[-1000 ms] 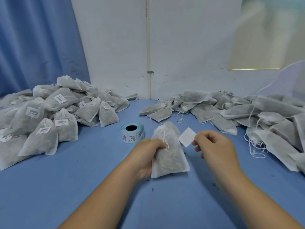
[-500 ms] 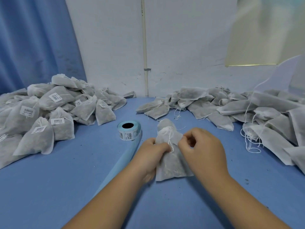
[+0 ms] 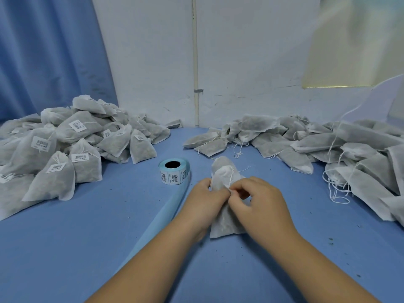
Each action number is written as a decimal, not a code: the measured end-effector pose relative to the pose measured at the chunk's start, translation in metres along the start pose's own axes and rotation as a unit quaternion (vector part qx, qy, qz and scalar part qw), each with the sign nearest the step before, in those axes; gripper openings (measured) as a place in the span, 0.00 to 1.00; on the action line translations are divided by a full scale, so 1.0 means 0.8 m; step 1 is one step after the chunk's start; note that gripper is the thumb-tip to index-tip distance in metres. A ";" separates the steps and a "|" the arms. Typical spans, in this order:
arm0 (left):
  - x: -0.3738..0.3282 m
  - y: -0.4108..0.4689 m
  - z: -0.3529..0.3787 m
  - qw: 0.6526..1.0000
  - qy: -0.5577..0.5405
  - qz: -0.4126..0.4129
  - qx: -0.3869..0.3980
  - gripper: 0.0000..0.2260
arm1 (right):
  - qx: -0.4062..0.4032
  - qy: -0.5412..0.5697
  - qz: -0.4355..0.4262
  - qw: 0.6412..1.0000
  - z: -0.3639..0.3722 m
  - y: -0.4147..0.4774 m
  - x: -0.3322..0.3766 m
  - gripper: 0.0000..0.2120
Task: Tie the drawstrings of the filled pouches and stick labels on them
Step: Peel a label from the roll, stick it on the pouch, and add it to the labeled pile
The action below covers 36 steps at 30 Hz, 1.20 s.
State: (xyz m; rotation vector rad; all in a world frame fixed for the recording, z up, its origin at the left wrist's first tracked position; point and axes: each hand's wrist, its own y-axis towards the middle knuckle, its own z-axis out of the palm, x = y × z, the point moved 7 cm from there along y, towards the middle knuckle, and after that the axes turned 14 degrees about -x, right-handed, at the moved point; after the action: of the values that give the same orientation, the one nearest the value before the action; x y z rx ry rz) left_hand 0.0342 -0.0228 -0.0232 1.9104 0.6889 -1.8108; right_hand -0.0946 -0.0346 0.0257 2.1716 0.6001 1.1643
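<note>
A filled white pouch (image 3: 223,178) stands upright on the blue table (image 3: 65,248), its tied neck and thin drawstring at the top. My left hand (image 3: 207,202) grips its left side below the neck. My right hand (image 3: 260,204) covers the pouch's front with curled fingers pressed against the fabric; the white label is hidden under it. A roll of barcode labels (image 3: 174,173) on light-blue backing sits just left of the pouch, with a strip of empty backing trailing toward me.
A heap of tied, labelled pouches (image 3: 65,149) fills the left of the table. A spread of unlabelled pouches (image 3: 328,149) with loose strings fills the right. A white wall with a pipe (image 3: 195,62) rises behind.
A second ago my right hand held a loose white label beside the pouch. It has since moved onto the pouch's front, and the label is out of sight beneath it.
</note>
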 end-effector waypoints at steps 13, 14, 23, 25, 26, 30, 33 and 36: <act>-0.011 -0.019 0.025 0.959 -0.205 -0.108 0.165 0.14 | -0.004 0.015 0.007 1.000 0.000 0.002 -0.007 0.06; -0.012 -0.020 0.026 0.947 -0.232 -0.128 0.179 0.16 | -0.001 0.015 0.004 1.000 -0.001 0.002 -0.007 0.06; -0.012 -0.018 0.018 0.951 -0.232 -0.145 0.145 0.18 | 0.051 0.030 -0.062 0.996 0.007 -0.004 0.003 0.06; -0.010 -0.017 0.016 0.951 -0.234 -0.151 0.134 0.18 | 0.064 0.040 -0.066 0.995 0.007 -0.003 0.002 0.06; -0.010 -0.017 0.016 0.951 -0.234 -0.153 0.130 0.19 | 0.072 0.045 -0.070 0.994 0.007 -0.002 0.002 0.05; -0.007 -0.019 0.013 0.942 -0.236 -0.189 0.143 0.18 | 0.126 0.056 -0.087 0.987 0.009 -0.005 0.001 0.10; -0.014 -0.025 0.013 0.921 -0.257 -0.216 0.196 0.19 | 0.144 0.023 -0.109 0.983 0.008 -0.006 0.000 0.15; -0.017 -0.024 0.011 0.931 -0.237 -0.188 0.206 0.17 | 0.141 0.025 -0.120 0.982 0.004 -0.005 0.002 0.13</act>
State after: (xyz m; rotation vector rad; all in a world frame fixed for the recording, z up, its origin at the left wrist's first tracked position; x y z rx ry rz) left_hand 0.0152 -0.0141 -0.0094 1.5225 0.5561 -2.7165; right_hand -0.0915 -0.0320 0.0226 2.2279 1.0732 1.0567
